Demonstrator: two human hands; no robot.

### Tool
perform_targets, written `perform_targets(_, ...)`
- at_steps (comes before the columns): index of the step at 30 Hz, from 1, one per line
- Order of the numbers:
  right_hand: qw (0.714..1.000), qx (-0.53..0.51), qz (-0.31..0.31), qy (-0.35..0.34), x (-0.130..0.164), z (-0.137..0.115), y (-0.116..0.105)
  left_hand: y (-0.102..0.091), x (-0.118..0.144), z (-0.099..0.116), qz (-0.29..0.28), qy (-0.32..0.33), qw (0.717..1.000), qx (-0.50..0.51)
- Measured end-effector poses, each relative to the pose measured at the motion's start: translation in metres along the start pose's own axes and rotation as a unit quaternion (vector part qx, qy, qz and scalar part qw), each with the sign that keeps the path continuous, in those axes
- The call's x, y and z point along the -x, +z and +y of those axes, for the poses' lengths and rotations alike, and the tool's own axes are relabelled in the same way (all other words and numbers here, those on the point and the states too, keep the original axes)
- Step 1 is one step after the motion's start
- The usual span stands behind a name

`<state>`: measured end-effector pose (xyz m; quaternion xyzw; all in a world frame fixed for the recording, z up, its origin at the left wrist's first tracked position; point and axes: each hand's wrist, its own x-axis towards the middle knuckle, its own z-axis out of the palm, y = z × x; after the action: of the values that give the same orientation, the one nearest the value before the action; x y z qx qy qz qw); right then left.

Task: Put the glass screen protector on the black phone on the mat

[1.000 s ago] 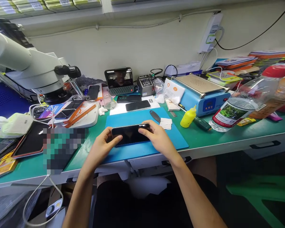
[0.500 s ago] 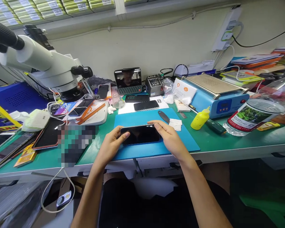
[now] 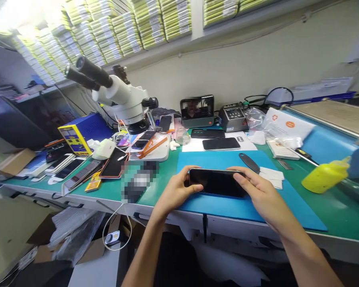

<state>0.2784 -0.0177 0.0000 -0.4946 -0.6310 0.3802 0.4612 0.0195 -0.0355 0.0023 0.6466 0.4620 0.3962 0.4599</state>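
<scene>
The left hand (image 3: 175, 191) grips the left short end of a black, glossy, flat rectangular smartphone (image 3: 217, 182), thumb lying on the dark screen and fingers curled behind the edge. The right hand (image 3: 261, 195) clasps the opposite short end, fingers wrapped over the far long edge and thumb at the near side. Between the two hands the phone lies lengthwise, screen up, low over the blue rectangular rubber work mat (image 3: 227, 207); whether it rests on the mat or hangs just above it cannot be told.

The mat lies on a green workbench top (image 3: 341, 207). At 1 o'clock from the phone, a black flat plastic pry tool (image 3: 249, 162) rests on the mat, and just beside it at 3 o'clock lie small white square wipes (image 3: 272, 177). Further out at 3 o'clock stands a yellow squeeze bottle with a pointed nozzle (image 3: 324, 180), near a light blue heating-plate machine (image 3: 329, 131).

At 12 o'clock from the phone, two more black phones (image 3: 221, 144) lie on a white sheet, and behind them a small dark screen on a stand (image 3: 197, 110) and a grey box-shaped controller with a display (image 3: 233, 116) stand against the wall. At 10 o'clock a white stereo microscope with black eyepieces (image 3: 116, 93) rises over a clutter of phones and orange-edged packets. At 9 o'clock, well apart, a yellow and blue box-shaped instrument (image 3: 80, 133) stands beside a row of flat phones (image 3: 68, 169).
</scene>
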Motion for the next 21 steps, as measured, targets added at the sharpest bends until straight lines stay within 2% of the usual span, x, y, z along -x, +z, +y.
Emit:
perform_targets(8,0.999,0.03,0.008,0.031,0.0,-0.003,0.004,-0.002,-0.002,-0.006,-0.002,0.011,0.999,0.039)
perform_targets(16,0.997,0.069,-0.032,0.031,-0.006,0.01,0.003,0.005,0.0,0.004,0.035,0.006,0.999,-0.026)
perform_targets(21,0.996,0.084,-0.022,0.025,-0.006,0.006,-0.001,0.004,0.001,0.005,0.052,0.002,0.996,-0.067)
